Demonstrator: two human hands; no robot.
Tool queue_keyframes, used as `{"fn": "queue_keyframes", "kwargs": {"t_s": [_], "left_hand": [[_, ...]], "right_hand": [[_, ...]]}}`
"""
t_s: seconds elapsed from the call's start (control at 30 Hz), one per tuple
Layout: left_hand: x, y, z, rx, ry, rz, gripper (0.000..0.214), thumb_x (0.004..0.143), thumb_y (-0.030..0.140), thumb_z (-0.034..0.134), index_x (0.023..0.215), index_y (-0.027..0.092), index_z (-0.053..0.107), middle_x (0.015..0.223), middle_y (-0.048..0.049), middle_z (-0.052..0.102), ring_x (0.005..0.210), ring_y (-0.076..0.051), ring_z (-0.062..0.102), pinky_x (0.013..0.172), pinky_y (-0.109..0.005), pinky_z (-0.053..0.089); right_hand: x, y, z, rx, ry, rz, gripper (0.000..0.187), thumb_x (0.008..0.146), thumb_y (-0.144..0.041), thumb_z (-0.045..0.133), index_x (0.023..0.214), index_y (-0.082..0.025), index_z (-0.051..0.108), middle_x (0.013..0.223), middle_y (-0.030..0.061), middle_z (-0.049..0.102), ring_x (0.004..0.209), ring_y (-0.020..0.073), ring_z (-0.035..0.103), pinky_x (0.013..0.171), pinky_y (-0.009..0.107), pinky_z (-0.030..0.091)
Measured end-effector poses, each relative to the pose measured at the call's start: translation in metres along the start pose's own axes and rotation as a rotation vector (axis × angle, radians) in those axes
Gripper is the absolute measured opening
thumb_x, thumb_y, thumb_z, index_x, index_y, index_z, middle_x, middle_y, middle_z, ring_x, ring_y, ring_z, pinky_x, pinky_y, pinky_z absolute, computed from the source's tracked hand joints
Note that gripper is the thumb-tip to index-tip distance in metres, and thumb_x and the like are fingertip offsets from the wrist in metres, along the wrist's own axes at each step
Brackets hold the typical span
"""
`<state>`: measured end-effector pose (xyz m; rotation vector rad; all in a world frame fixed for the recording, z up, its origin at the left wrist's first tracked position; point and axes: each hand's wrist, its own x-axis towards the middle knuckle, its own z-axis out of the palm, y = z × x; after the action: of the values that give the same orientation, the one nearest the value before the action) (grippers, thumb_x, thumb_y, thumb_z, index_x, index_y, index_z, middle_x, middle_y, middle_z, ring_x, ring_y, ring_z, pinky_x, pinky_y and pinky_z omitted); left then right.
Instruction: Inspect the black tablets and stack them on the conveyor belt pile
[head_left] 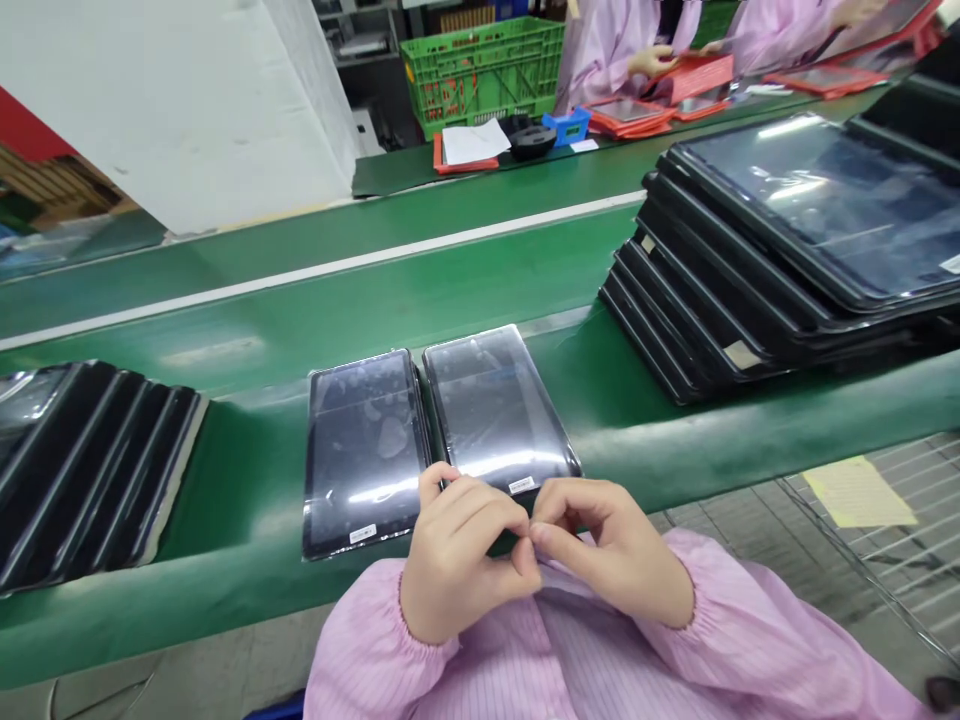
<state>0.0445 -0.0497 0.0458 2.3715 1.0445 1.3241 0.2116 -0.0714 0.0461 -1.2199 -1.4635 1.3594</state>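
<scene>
My left hand (469,555) and my right hand (600,540) meet in front of my chest, thumbs and forefingers pinched together at the same spot. Whatever the fingertips hold, if anything, is too small to make out. Just beyond them, two black glossy tablet screens lie side by side on the green belt. The left screen (367,430) has a small white label at its near edge. Closest to my hands is the right screen (495,400), also with a white label, its near edge partly behind my fingers.
A tall leaning stack of black screens (750,260) stands at right, another stack (82,460) at left. Across the green conveyor (337,285) are a green crate (484,70), a blue bin (568,127) and red-cased tablets (630,115). Co-workers in pink sleeves (607,50) handle tablets there.
</scene>
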Motion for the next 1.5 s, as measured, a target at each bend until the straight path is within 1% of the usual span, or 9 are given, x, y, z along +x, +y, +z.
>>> {"fn": "queue_keyframes", "kwargs": {"t_s": [0.3, 0.4, 0.57, 0.7, 0.8, 1.0, 1.1, 1.17, 1.5], "left_hand": [[-0.007, -0.014, -0.006, -0.122, -0.082, -0.005, 0.010, 0.072, 0.012, 0.047, 0.069, 0.021, 0.044, 0.056, 0.0075, 0.055, 0.053, -0.010, 0.051, 0.075, -0.037, 0.035], [-0.004, -0.027, -0.016, -0.201, -0.169, -0.030, 0.009, 0.075, 0.014, 0.042, 0.069, 0.021, 0.041, 0.058, 0.0055, 0.053, 0.054, -0.011, 0.049, 0.076, -0.037, 0.036], [-0.013, -0.059, -0.044, -0.089, -0.339, -0.106, 0.018, 0.081, 0.009, 0.037, 0.067, 0.021, 0.040, 0.056, 0.0063, 0.044, 0.052, -0.011, 0.044, 0.076, -0.034, 0.040], [-0.039, -0.082, -0.062, 0.240, -0.317, -0.262, 0.025, 0.087, 0.007, 0.040, 0.067, 0.022, 0.043, 0.055, 0.0073, 0.049, 0.052, -0.012, 0.048, 0.076, -0.034, 0.040], [-0.061, -0.083, -0.068, 0.445, -0.257, -0.332, 0.025, 0.090, 0.010, 0.046, 0.069, 0.023, 0.051, 0.058, 0.0073, 0.059, 0.056, -0.013, 0.055, 0.078, -0.035, 0.039], [-0.071, -0.046, -0.040, 0.582, -0.147, -0.406, 0.025, 0.088, 0.016, 0.064, 0.066, 0.021, 0.054, 0.063, 0.0048, 0.065, 0.063, -0.015, 0.063, 0.088, -0.039, 0.034], [-0.057, -0.033, -0.013, 0.522, -0.179, -0.368, 0.004, 0.089, 0.026, 0.067, 0.087, 0.023, 0.069, 0.086, -0.0011, 0.075, 0.081, -0.020, 0.069, 0.094, -0.041, 0.032], [-0.046, -0.031, 0.000, 0.496, -0.252, -0.341, 0.015, 0.092, 0.031, 0.064, 0.101, 0.023, 0.071, 0.100, -0.0048, 0.076, 0.091, -0.022, 0.069, 0.096, -0.042, 0.032], [-0.017, -0.061, -0.008, 0.228, -0.471, -0.165, 0.012, 0.094, 0.015, 0.057, 0.090, 0.023, 0.065, 0.090, 0.0023, 0.077, 0.081, -0.015, 0.072, 0.094, -0.036, 0.049]], "right_hand": [[-0.011, -0.002, 0.024, 0.052, 0.004, 0.014, 0.021, 0.082, -0.023, 0.064, 0.063, -0.019, 0.058, 0.059, -0.0006, 0.056, 0.054, 0.0121, 0.048, 0.051, 0.025, 0.039], [-0.011, 0.001, 0.018, 0.071, 0.065, 0.006, 0.008, 0.085, -0.021, 0.061, 0.085, -0.020, 0.068, 0.070, 0.0011, 0.063, 0.056, 0.0122, 0.053, 0.053, 0.025, 0.043], [-0.001, 0.023, -0.031, -0.040, 0.261, 0.129, 0.026, 0.095, -0.024, 0.044, 0.087, -0.020, 0.069, 0.051, -0.0051, 0.045, 0.045, 0.0114, 0.043, 0.048, 0.026, 0.038], [0.030, 0.043, -0.083, -0.238, 0.442, 0.179, 0.018, 0.088, -0.027, 0.051, 0.083, -0.020, 0.067, 0.051, -0.0051, 0.042, 0.045, 0.0116, 0.038, 0.044, 0.026, 0.030], [0.067, 0.049, -0.106, -0.356, 0.418, 0.131, 0.016, 0.086, -0.029, 0.057, 0.089, -0.019, 0.069, 0.057, -0.0029, 0.049, 0.047, 0.0117, 0.040, 0.045, 0.027, 0.030], [0.164, 0.063, -0.111, -0.368, 0.373, -0.091, 0.016, 0.083, -0.026, 0.063, 0.098, -0.021, 0.065, 0.075, 0.0016, 0.058, 0.066, 0.0162, 0.055, 0.059, 0.029, 0.045], [0.212, 0.088, -0.104, -0.295, 0.396, -0.164, 0.025, 0.084, -0.034, 0.063, 0.106, -0.023, 0.059, 0.090, 0.0052, 0.060, 0.078, 0.0190, 0.058, 0.063, 0.030, 0.048], [0.233, 0.105, -0.099, -0.252, 0.412, -0.160, 0.027, 0.088, -0.043, 0.058, 0.106, -0.023, 0.056, 0.093, 0.0063, 0.059, 0.080, 0.0198, 0.058, 0.065, 0.032, 0.049], [0.226, 0.116, -0.099, -0.091, 0.321, -0.062, 0.037, 0.092, -0.059, 0.050, 0.096, -0.023, 0.057, 0.085, 0.0045, 0.059, 0.069, 0.0180, 0.056, 0.065, 0.032, 0.049]]}}
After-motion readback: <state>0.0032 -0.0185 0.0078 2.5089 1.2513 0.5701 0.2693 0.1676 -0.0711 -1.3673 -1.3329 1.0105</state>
